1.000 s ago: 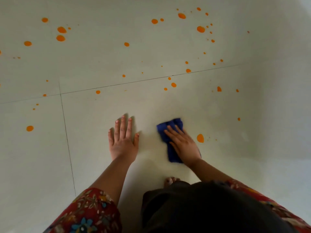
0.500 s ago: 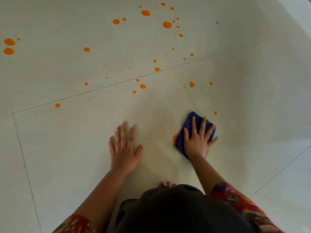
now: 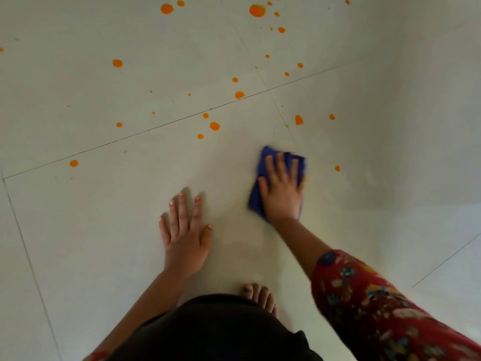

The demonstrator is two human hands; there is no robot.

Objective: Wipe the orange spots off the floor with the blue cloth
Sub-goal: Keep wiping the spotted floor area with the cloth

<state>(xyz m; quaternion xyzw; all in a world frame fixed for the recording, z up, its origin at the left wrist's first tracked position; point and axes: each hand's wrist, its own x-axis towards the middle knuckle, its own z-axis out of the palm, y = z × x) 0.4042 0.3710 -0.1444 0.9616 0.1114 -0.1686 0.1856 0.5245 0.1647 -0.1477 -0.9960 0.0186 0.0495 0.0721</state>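
My right hand (image 3: pixel 282 190) lies flat on the blue cloth (image 3: pixel 256 199), pressing it to the pale tiled floor (image 3: pixel 104 230). Blue edges show beyond the fingertips and to the left of the palm. My left hand (image 3: pixel 184 237) rests flat on the floor with fingers spread and holds nothing. Several orange spots lie further out: one (image 3: pixel 337 168) just right of the cloth, one (image 3: pixel 299 120) above it, one (image 3: pixel 214 126) up and left, and a big one (image 3: pixel 257 10) near the top edge.
Dark grout lines (image 3: pixel 156 128) cross the tiles. My bare toes (image 3: pixel 257 295) and a dark garment (image 3: pixel 221 329) sit at the bottom, below the hands. A red flowered sleeve (image 3: pixel 377 308) covers my right arm. The floor turns brighter at the right.
My right hand slid the cloth to the right and then away from me. The orange spot that lay beside the cloth no longer shows. My left hand stayed planted.
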